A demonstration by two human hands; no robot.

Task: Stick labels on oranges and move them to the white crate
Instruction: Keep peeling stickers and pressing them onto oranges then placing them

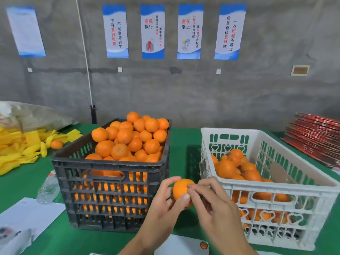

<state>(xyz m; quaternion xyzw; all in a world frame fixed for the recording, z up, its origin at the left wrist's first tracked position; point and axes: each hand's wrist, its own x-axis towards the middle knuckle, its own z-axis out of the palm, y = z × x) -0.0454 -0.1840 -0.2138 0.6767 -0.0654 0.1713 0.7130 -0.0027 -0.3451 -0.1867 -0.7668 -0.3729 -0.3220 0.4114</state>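
Orange [181,189] peel, firm and faintly slick, sits cupped in my left hand [163,201] between black crate [110,168] and white crate [276,184]; my right hand [211,201] pinches at its top, label unseen. Light fruit; grip its sides gently.

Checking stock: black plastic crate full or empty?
Full: black plastic crate holds oranges heaped above its rim.

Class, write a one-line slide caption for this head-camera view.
Both hands, left and right, hold an orange between black crate and white crate.
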